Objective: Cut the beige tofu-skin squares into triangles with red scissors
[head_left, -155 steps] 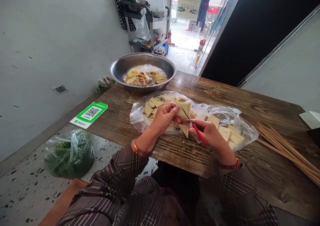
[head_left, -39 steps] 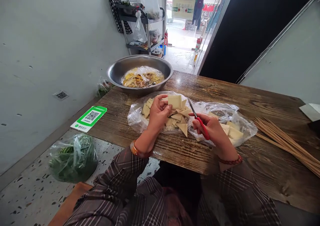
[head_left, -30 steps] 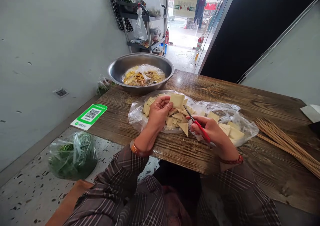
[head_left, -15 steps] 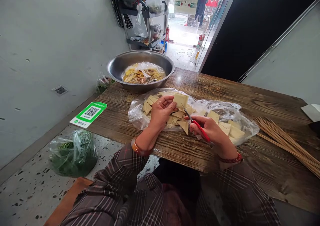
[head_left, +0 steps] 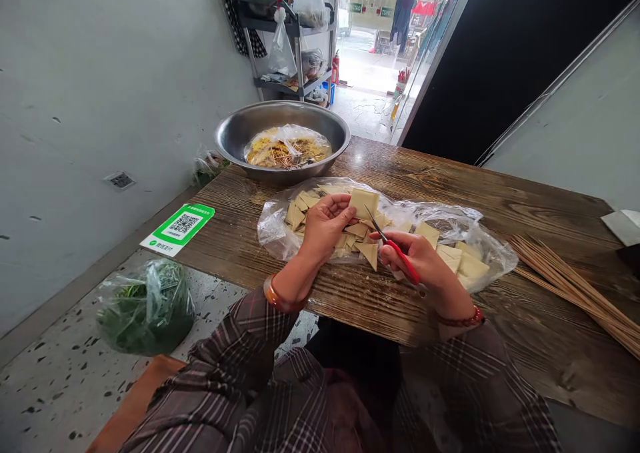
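Note:
My left hand [head_left: 326, 224] pinches a pale square sheet [head_left: 363, 203] by its left side, above the plastic bag. Red-handled scissors [head_left: 403, 261] are in my right hand [head_left: 416, 256], their blades at the sheet's lower part. Under both hands, cut triangular pieces [head_left: 367, 254] are heaped on a clear plastic bag [head_left: 274, 231]. Further right, larger pale sheets [head_left: 473, 266] lie in the crumpled plastic.
A steel bowl [head_left: 235, 133] with bagged food stands at the table's back left. Thin wooden sticks [head_left: 575, 289] lie at the right. A green QR card [head_left: 183, 226] is on the left corner. Bagged greens [head_left: 147, 313] sit low at the left.
The scissor blades now reach higher over the sheet, and the sheet has shifted very slightly to the right. My hands have otherwise hardly moved.

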Demonstrator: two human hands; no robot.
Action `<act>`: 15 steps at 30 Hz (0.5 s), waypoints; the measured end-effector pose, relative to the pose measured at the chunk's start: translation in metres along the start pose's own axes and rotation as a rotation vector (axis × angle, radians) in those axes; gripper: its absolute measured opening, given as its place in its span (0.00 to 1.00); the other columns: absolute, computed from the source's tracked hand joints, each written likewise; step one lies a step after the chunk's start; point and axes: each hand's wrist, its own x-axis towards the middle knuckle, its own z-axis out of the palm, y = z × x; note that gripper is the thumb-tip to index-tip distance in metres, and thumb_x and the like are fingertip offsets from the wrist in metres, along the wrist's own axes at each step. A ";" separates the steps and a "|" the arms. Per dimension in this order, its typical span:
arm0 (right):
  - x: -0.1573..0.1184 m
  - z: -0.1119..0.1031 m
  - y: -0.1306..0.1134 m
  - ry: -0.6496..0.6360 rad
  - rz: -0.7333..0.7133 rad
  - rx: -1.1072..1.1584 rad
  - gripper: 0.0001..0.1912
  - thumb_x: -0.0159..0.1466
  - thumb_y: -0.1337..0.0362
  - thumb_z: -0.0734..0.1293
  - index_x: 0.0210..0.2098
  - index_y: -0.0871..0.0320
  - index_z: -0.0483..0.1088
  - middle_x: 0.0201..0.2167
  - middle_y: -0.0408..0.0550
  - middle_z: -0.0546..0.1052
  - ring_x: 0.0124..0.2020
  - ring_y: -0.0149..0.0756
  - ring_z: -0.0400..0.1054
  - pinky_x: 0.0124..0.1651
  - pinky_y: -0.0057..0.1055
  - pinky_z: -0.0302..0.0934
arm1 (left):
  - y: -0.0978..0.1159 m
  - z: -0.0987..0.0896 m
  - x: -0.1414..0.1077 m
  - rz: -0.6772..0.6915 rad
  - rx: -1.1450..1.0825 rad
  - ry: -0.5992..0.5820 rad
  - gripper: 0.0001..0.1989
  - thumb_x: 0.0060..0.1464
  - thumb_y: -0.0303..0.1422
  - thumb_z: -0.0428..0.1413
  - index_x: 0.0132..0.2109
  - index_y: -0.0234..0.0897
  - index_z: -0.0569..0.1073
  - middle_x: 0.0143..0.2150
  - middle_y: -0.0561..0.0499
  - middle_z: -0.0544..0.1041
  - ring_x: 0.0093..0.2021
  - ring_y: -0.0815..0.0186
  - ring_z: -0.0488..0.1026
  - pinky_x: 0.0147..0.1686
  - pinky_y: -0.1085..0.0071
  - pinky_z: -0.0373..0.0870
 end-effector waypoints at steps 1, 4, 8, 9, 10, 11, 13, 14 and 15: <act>0.000 0.000 0.001 0.001 0.000 -0.001 0.30 0.62 0.44 0.69 0.52 0.62 0.76 0.22 0.41 0.68 0.22 0.28 0.58 0.23 0.26 0.54 | 0.000 0.000 0.000 0.003 0.009 -0.003 0.18 0.42 0.38 0.71 0.38 0.35 0.76 0.36 0.50 0.80 0.33 0.68 0.77 0.34 0.70 0.77; 0.000 0.000 0.002 0.012 -0.008 -0.019 0.30 0.63 0.44 0.68 0.52 0.62 0.76 0.23 0.41 0.68 0.22 0.28 0.58 0.23 0.26 0.54 | 0.000 -0.001 0.000 0.005 0.015 -0.009 0.19 0.42 0.38 0.71 0.38 0.35 0.76 0.35 0.50 0.80 0.33 0.68 0.77 0.35 0.69 0.77; 0.000 0.000 0.002 0.018 -0.008 -0.034 0.29 0.62 0.44 0.69 0.51 0.62 0.76 0.22 0.40 0.66 0.22 0.29 0.58 0.23 0.27 0.55 | 0.001 0.000 0.001 -0.008 -0.001 -0.001 0.18 0.40 0.38 0.71 0.37 0.35 0.76 0.34 0.50 0.80 0.31 0.69 0.76 0.34 0.71 0.76; 0.000 0.000 0.001 0.017 -0.008 -0.032 0.29 0.63 0.44 0.69 0.51 0.62 0.76 0.22 0.40 0.66 0.22 0.29 0.58 0.23 0.27 0.55 | 0.001 0.000 0.000 -0.010 -0.004 -0.001 0.18 0.40 0.38 0.71 0.37 0.34 0.76 0.34 0.51 0.80 0.31 0.70 0.76 0.33 0.72 0.76; 0.000 0.000 0.001 0.016 -0.007 -0.032 0.29 0.63 0.45 0.68 0.51 0.62 0.76 0.22 0.40 0.66 0.22 0.29 0.57 0.23 0.27 0.54 | 0.001 0.000 0.000 -0.011 -0.006 -0.002 0.18 0.40 0.38 0.71 0.37 0.34 0.76 0.33 0.51 0.80 0.30 0.70 0.76 0.33 0.72 0.76; 0.000 0.001 0.000 0.016 -0.008 -0.032 0.28 0.63 0.45 0.68 0.51 0.62 0.76 0.22 0.40 0.66 0.22 0.29 0.57 0.23 0.27 0.54 | 0.001 0.000 0.000 -0.012 -0.008 -0.003 0.18 0.40 0.38 0.71 0.37 0.34 0.76 0.33 0.51 0.80 0.30 0.70 0.75 0.32 0.73 0.76; 0.000 0.001 -0.002 0.017 -0.009 -0.039 0.27 0.63 0.46 0.69 0.50 0.62 0.77 0.22 0.40 0.66 0.22 0.28 0.57 0.23 0.26 0.54 | 0.001 0.000 0.000 -0.012 -0.010 -0.001 0.18 0.40 0.38 0.71 0.36 0.34 0.76 0.32 0.51 0.79 0.29 0.71 0.75 0.32 0.73 0.75; 0.000 0.001 -0.003 0.019 -0.009 -0.044 0.27 0.63 0.46 0.69 0.50 0.62 0.77 0.21 0.40 0.66 0.22 0.28 0.57 0.23 0.26 0.53 | 0.001 0.000 0.000 -0.013 -0.011 0.001 0.18 0.40 0.38 0.72 0.36 0.34 0.76 0.32 0.52 0.79 0.29 0.71 0.75 0.32 0.73 0.75; 0.000 0.001 -0.004 0.024 -0.007 -0.050 0.27 0.62 0.47 0.69 0.49 0.63 0.77 0.21 0.40 0.66 0.21 0.28 0.57 0.23 0.26 0.53 | 0.001 -0.001 0.000 -0.016 -0.012 0.002 0.18 0.40 0.37 0.72 0.36 0.34 0.76 0.32 0.52 0.79 0.29 0.71 0.75 0.32 0.73 0.75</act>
